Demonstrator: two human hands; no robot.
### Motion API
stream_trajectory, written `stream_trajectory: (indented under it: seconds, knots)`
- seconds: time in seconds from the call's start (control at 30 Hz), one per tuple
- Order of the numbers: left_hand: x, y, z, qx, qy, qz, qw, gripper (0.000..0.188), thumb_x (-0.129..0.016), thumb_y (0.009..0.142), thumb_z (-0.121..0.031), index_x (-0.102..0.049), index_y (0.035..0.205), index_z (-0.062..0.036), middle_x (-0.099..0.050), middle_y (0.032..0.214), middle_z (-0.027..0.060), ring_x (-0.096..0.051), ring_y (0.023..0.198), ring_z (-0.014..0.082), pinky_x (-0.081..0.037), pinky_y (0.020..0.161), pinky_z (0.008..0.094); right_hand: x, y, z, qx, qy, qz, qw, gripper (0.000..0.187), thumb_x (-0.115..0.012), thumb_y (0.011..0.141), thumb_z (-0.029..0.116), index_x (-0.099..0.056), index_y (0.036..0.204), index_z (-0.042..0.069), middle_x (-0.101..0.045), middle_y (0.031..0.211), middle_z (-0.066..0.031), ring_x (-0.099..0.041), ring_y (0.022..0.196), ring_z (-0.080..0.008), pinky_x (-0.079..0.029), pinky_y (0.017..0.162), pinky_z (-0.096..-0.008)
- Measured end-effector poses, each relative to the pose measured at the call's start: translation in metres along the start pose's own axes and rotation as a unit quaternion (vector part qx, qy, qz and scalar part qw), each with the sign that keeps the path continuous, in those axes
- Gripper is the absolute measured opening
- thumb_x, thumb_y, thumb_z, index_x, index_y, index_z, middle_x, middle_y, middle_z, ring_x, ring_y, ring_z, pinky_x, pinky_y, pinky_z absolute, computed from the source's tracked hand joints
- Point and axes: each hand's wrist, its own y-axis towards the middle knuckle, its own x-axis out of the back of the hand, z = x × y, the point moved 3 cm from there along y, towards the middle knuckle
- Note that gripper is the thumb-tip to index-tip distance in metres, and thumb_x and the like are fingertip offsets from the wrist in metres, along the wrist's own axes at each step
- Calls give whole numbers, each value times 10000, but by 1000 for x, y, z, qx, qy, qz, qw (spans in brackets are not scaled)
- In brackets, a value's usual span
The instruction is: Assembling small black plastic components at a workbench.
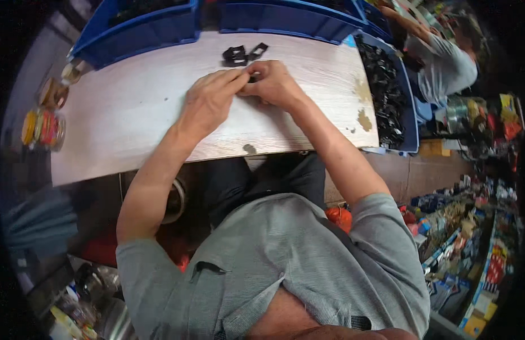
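Over the middle of the whitish wood-grain table (132, 113), both my hands meet at one small black part (253, 78), mostly hidden by the fingers. My left hand (212, 97) has its fingers bent and pressed against the part from the left. From the right, my right hand (273, 85) pinches it between thumb and fingers. Just beyond the fingertips lie a few black plastic pieces: a chunky one (235, 56) and a flat frame-like one (258, 51) with an opening, close beside it. What exactly the held part is cannot be made out.
Blue bins (290, 20) line the far edge, another blue bin (154, 31) at far left. At the right edge a blue crate holds many black parts (381, 90). Jars (44, 129) stand at the left. Another person (443, 65) works at upper right. Shelves of goods (460, 255) fill the lower right.
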Motion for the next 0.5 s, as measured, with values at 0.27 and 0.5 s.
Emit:
stream_trajectory:
  seconds: [0.27, 0.5]
  knots:
    - [4, 1, -13, 8, 20, 22, 1000, 361, -576, 878, 26, -651, 1226, -33, -677, 1202, 133, -655, 1087, 335, -527, 934, 427, 3, -8, 7, 79, -55, -36, 995, 402, -867, 730, 206, -731, 1047, 2, -680, 744, -76, -597, 553, -137, -496, 468, -310]
    - [6, -8, -24, 30, 35, 15, 999, 365, -580, 890, 5, -635, 1249, -38, -666, 1219, 134, -648, 1095, 339, -511, 933, 447, -2, -14, 11, 98, -91, -43, 990, 350, -869, 713, 219, -749, 997, 52, -666, 667, -78, -610, 520, -151, -500, 492, -325]
